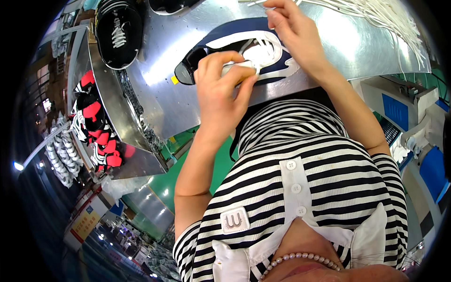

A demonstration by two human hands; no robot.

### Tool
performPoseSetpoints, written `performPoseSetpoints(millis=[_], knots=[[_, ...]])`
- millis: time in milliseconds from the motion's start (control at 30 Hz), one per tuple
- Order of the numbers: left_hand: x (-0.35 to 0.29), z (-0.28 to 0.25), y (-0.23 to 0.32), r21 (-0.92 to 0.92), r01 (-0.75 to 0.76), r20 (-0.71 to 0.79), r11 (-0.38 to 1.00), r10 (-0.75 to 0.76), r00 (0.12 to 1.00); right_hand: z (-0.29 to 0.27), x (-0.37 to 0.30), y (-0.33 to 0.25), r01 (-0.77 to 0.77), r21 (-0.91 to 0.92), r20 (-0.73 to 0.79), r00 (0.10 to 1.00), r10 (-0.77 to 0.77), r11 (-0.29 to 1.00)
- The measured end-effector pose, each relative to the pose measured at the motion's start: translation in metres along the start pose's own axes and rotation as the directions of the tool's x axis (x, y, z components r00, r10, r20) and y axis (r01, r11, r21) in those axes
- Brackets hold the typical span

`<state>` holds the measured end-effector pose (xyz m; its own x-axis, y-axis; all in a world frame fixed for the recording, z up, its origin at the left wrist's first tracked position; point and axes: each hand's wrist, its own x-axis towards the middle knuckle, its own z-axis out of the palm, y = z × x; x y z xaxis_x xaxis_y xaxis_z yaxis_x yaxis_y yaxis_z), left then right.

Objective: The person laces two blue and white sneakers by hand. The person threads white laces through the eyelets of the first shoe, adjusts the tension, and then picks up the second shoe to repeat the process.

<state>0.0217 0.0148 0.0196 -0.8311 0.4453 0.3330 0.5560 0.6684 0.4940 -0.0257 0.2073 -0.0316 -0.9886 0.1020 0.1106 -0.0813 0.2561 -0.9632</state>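
A navy and white low shoe (249, 25) lies on the metal table in front of me, its toe toward the right and its heel with a small yellow tab toward the left. White shoelace (266, 47) crosses its eyelets. My left hand (221, 82) is over the shoe's opening, thumb and fingers pinched on the white lace near the tongue. Raised above the toe side, my right hand (296, 35) has thumb and fingertips drawn together near the upper edge. Whatever lies between those fingertips is too small to make out.
A bundle of loose white laces (371, 11) is spread at the table's far right. A black shoe with white laces (120, 40) stands far left, and part of another dark shoe (170, 4) shows beside it. Red, black and white shoe pieces (96, 124) are stacked left of the metal table (159, 105).
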Motion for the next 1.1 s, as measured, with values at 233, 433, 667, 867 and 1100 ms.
performPoseSetpoints(millis=[233, 433, 667, 867, 1100], knots=[[0.001, 0.018, -0.004, -0.076, 0.162, -0.065, 0.984, -0.167, 0.984, -0.016, -0.067, -0.019, 0.034, 0.019, 0.187, 0.982, -0.037, 0.999], [0.007, 0.013, -0.011, -0.117, 0.292, 0.061, 0.949, -0.287, 0.956, -0.012, -0.074, -0.009, 0.016, -0.042, 0.239, 0.971, -0.006, 0.999], [0.001, 0.021, -0.020, -0.256, 0.278, 0.050, 0.926, -0.274, 0.960, 0.008, -0.068, -0.017, -0.064, -0.154, 0.197, 0.976, 0.094, 0.986], [-0.005, 0.023, -0.014, -0.161, 0.090, 0.007, 0.983, -0.090, 0.996, -0.011, -0.047, -0.016, -0.023, -0.201, 0.368, 0.925, 0.098, 0.979], [-0.011, 0.031, -0.019, -0.090, -0.152, -0.080, 0.984, 0.145, 0.986, -0.018, -0.031, -0.052, 0.334, -0.090, 0.369, 0.886, -0.280, 0.938]])
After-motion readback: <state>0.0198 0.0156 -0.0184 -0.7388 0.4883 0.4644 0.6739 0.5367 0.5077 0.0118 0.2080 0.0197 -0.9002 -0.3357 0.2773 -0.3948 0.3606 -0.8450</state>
